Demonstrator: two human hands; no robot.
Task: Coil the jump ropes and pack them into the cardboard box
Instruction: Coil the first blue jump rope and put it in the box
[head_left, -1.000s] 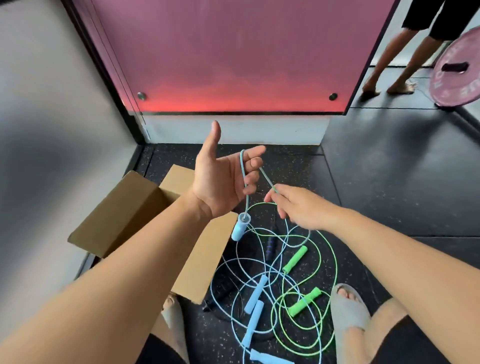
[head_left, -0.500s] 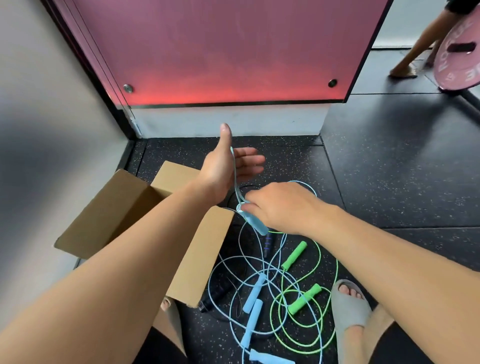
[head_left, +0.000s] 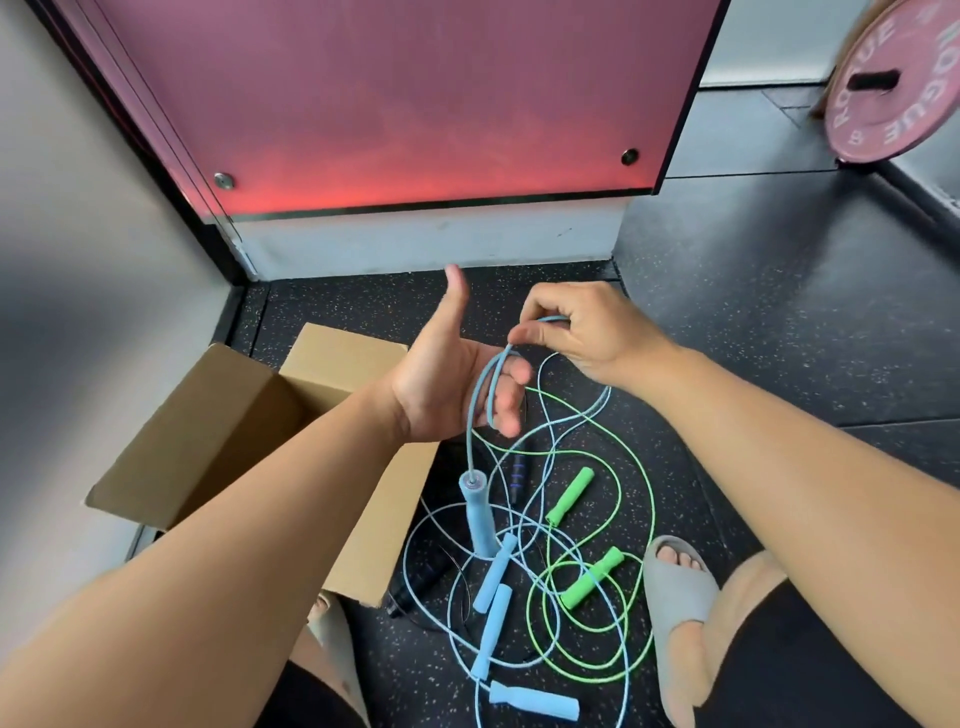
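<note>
My left hand (head_left: 447, 387) is held up over the open cardboard box (head_left: 234, 441), thumb straight up and fingers extended. A light blue jump rope (head_left: 480, 395) loops over those fingers, and its blue handle (head_left: 478, 514) hangs below. My right hand (head_left: 587, 338) pinches the same rope just above the left fingers. On the floor lies a tangle of ropes: another blue rope with handles (head_left: 493, 597), a loose blue handle (head_left: 535, 701), a green rope with two green handles (head_left: 592, 574), and a black rope with a dark handle (head_left: 517, 475).
The box stands in a corner between a grey wall and a pink panel (head_left: 405, 104). My feet in grey slippers (head_left: 675, 597) flank the rope pile. A pink weight plate (head_left: 893, 78) leans at the far right. Black rubber floor spreads to the right.
My right hand has risen from below my left palm to above its fingers, carrying the blue rope round them. The blue handle now hangs lower. The person at the back has left the view.
</note>
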